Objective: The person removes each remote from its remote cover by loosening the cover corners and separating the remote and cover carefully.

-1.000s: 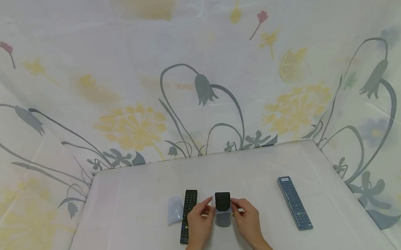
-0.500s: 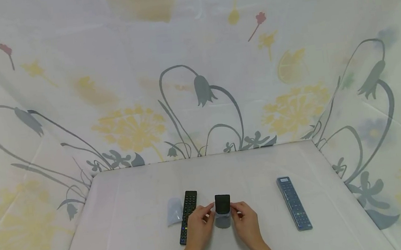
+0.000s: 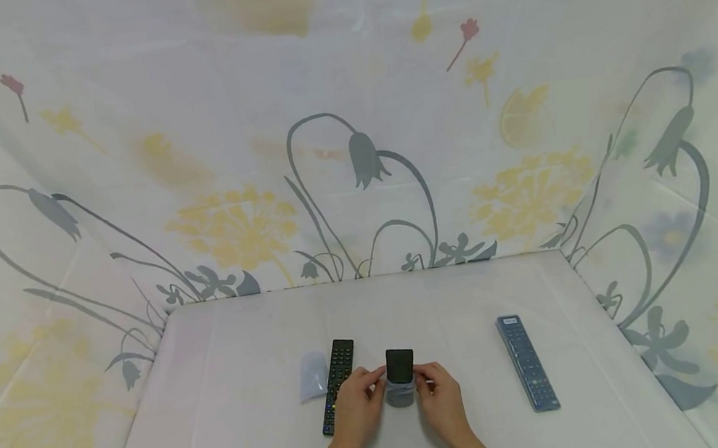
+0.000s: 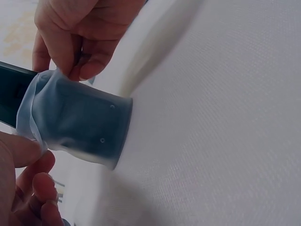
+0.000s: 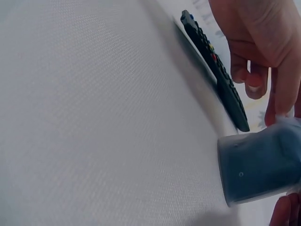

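A flat, dark bar [image 3: 400, 366] with a remote control's outline stands on end in the middle. Its lower part is inside a soft translucent sleeve [image 4: 80, 117], whose bottom rests on the white table. Wrinkles run along the sleeve's upper rim. My left hand [image 3: 359, 403] pinches this rim at the left side, between thumb and index finger. On the opposite side my right hand [image 3: 441, 398] pinches the rim in the same way. In the left wrist view the bar [image 4: 14, 94] comes out of the sleeve's mouth between both hands.
A black remote control [image 3: 340, 361] lies just left, partly behind my left hand. Beside it is a small clear plastic pouch [image 3: 313, 376]. Another remote control [image 3: 528, 363], in a bluish translucent cover, lies at the right. Flower-printed cloth walls [image 3: 396, 198] enclose the table.
Both hands have come slightly nearer my body and lower, with the sleeve's rim between their fingers. The dark bar's top has shifted slightly nearer too. The other things lie where they were.
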The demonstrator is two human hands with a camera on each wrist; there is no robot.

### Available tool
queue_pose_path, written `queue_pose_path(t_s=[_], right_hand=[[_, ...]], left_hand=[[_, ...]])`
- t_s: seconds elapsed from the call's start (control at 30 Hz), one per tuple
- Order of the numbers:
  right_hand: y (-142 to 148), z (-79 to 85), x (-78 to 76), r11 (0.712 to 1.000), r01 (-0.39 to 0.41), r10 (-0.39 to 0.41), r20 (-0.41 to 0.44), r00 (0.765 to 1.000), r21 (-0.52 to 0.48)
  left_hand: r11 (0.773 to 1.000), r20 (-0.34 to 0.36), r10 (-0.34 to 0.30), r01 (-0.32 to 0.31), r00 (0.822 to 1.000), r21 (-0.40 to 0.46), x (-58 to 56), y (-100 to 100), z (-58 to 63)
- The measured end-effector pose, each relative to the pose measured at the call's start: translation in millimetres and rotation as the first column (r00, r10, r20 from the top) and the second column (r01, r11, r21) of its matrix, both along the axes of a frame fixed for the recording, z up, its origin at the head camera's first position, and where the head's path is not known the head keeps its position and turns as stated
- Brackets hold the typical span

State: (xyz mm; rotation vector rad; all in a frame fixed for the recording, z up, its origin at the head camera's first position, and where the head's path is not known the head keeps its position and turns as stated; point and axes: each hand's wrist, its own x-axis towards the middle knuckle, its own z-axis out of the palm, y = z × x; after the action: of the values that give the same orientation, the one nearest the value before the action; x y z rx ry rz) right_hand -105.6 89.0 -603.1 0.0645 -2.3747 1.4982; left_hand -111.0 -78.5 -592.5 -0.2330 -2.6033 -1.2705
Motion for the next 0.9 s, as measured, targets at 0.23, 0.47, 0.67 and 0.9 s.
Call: queue_pose_path(t_s=[0.23, 0.47, 0.67, 0.9], right_hand=[[0.1, -2.0, -0.6, 1.0, -0.004, 0.004, -0.008, 1.0, 0.021], [-0.2, -2.0, -0.8, 1.0, 0.0, 0.0, 0.007, 1.0, 0.03], [-0.7, -0.2, 1.5, 0.999, -0.005, 0.003, 0.033, 0.999, 0.041], [-0.4, -0.6, 4.2, 0.999, 0.003, -0.005, 0.043, 0.999, 0.047]], left_hand=[[1.0, -0.008, -0.017, 0.016, 1.0, -0.018, -0.2, 0.3, -3.2], [0.999, -0.02, -0.013, 0.012, 1.0, -0.046, -1.2, -0.3, -5.5], [0.998, -0.023, -0.017, 0.016, 1.0, -0.068, -0.2, -1.7, -6.9], [0.996, -0.039, -0.027, 0.023, 0.999, -0.084, 1.3, -1.9, -9.4]])
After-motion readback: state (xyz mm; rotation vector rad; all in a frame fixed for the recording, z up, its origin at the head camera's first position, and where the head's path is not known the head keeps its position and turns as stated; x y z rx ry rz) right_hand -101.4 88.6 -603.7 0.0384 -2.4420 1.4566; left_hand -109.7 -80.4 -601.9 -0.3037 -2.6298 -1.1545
